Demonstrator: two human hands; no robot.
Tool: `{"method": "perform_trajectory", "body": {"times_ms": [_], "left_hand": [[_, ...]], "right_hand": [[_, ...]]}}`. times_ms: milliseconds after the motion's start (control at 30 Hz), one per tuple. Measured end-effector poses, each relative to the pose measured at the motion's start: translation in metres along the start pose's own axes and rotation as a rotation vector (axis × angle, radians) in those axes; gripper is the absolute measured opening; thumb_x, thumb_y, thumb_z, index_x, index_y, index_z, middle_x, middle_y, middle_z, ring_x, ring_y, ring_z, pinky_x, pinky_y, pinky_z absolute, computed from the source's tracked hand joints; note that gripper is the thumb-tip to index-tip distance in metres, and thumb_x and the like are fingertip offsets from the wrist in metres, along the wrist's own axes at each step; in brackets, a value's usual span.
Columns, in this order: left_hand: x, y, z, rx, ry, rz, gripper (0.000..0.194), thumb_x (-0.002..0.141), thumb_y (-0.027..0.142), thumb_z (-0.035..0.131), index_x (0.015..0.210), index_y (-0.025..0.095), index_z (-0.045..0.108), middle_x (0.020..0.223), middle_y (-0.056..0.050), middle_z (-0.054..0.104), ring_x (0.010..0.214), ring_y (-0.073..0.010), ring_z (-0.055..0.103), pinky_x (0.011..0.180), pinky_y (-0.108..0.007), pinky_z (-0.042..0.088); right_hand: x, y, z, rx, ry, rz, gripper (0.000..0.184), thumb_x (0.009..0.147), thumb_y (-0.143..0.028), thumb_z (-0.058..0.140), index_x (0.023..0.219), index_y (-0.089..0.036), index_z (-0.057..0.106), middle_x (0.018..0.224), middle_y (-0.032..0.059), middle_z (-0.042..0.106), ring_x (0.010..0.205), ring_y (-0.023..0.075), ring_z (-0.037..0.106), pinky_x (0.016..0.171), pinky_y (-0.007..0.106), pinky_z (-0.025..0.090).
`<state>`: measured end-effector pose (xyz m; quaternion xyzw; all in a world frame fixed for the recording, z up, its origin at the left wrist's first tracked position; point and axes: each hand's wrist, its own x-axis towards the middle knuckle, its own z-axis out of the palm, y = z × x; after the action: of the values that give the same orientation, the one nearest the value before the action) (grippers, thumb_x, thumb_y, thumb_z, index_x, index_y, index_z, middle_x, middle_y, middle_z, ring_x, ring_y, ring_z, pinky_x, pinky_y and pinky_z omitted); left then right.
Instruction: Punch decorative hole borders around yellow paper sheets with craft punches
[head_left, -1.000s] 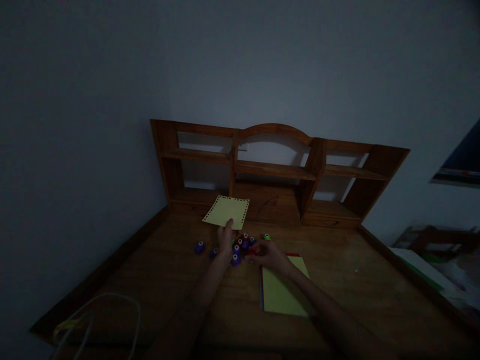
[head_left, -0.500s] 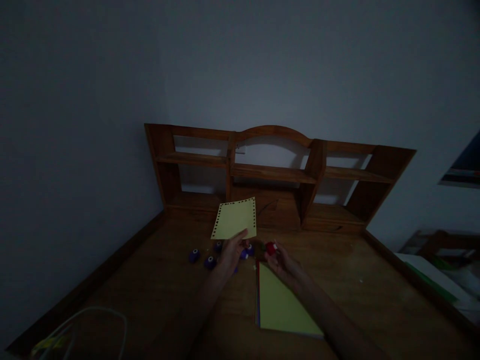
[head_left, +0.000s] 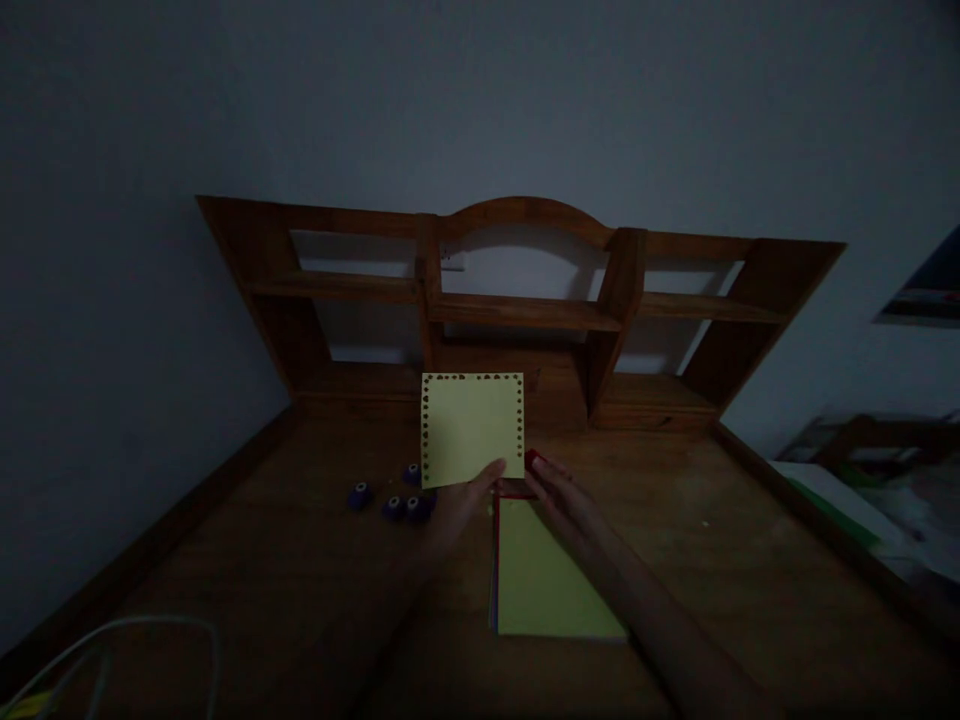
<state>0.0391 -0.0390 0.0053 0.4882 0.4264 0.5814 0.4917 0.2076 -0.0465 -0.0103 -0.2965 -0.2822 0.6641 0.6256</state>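
A yellow sheet of paper [head_left: 474, 428], with small shaped holes along its top and both side edges, is pinched at the bottom by my left hand [head_left: 472, 495]. The thumb lies over the face of the sheet. My right hand [head_left: 561, 498] is closed around a small red craft punch [head_left: 532, 460] at the sheet's lower right corner. Whether the paper's edge sits inside the punch, I cannot tell. Under my hands lies a stack of coloured paper [head_left: 551, 585], yellow on top. Several purple craft punches [head_left: 360, 495] stand on the desk left of my left hand.
A wooden shelf unit [head_left: 525, 312] stands along the back of the desk [head_left: 247, 570], against the wall. A pale cable [head_left: 161, 620] loops at the lower left. White and green sheets [head_left: 840, 510] lie beyond the right edge. The room is dim.
The sheet has turned more upright and squarer to me. My right hand has brought the red punch up to its lower right corner. The whole view has shifted somewhat.
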Motion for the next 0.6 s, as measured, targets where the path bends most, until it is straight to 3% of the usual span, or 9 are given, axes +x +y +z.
{"method": "perform_trajectory", "body": {"times_ms": [200,400,600], "left_hand": [[-0.0071,0.0002,-0.0001,0.233,-0.027,0.061,0.034,0.077,0.044,0.066,0.099,0.017,0.067,0.106,-0.009,0.069,0.118,-0.0249,0.054,0.113,-0.037,0.023],[-0.0086,0.0027,0.0032,0.201,0.024,0.074,0.023,0.074,0.040,0.070,0.083,0.019,0.068,0.094,-0.008,0.071,0.112,-0.0255,0.057,0.114,-0.037,0.022],[-0.0066,0.0021,0.0031,0.081,0.025,0.049,0.017,0.068,0.030,0.075,0.080,0.020,0.068,0.084,-0.006,0.071,0.103,-0.0242,0.062,0.107,-0.035,0.033]], "right_hand": [[0.0008,-0.0045,-0.0010,-0.196,0.061,-0.057,0.022,0.071,-0.035,0.076,0.086,-0.020,0.071,0.086,0.0028,0.073,0.076,0.0156,0.066,0.070,0.027,0.053],[-0.0026,0.0014,0.0035,-0.295,0.084,-0.145,0.030,0.071,-0.043,0.075,0.090,-0.021,0.069,0.091,0.0031,0.071,0.078,0.0170,0.065,0.070,0.030,0.053],[-0.0030,0.0004,0.0042,-0.356,0.034,-0.139,0.034,0.071,-0.043,0.075,0.093,-0.019,0.068,0.085,0.0045,0.071,0.072,0.0179,0.066,0.070,0.032,0.053]]}}
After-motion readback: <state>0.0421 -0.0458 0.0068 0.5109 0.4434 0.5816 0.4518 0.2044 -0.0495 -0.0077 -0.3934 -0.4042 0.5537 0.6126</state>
